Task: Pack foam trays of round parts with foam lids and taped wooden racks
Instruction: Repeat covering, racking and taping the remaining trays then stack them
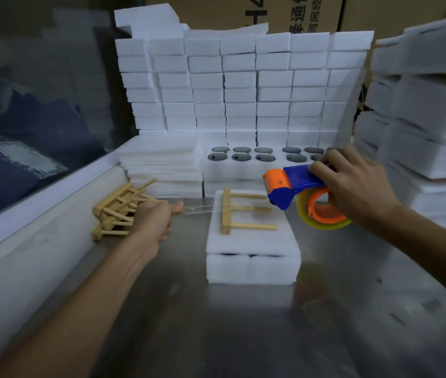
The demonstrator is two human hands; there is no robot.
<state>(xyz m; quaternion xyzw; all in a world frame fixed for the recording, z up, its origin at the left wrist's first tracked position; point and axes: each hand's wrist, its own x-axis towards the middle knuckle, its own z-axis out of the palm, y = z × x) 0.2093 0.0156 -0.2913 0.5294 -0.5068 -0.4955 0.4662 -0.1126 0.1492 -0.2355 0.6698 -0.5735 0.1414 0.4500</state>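
A right hand (353, 184) grips a blue-and-orange tape dispenser (298, 192) above a lidded foam tray (253, 257) bearing a wooden rack (243, 211); the left hand (159, 219), fisted, pinches the clear tape strip (197, 210). Behind, cardboard cartons (298, 15) carry partly readable Chinese print.

The foam lid (252, 241) hides the contents of the foam tray (253, 268) beneath it; only a thin dark line shows at the seam. The right hand (358, 184) covers the tape dispenser (295, 186) handle and the right end of the open tray of round parts (265, 156) behind. The clear tape strip (197, 210) pinched by the left hand (159, 216) is barely visible. Cardboard box (301, 15) print is cut off at the top edge.
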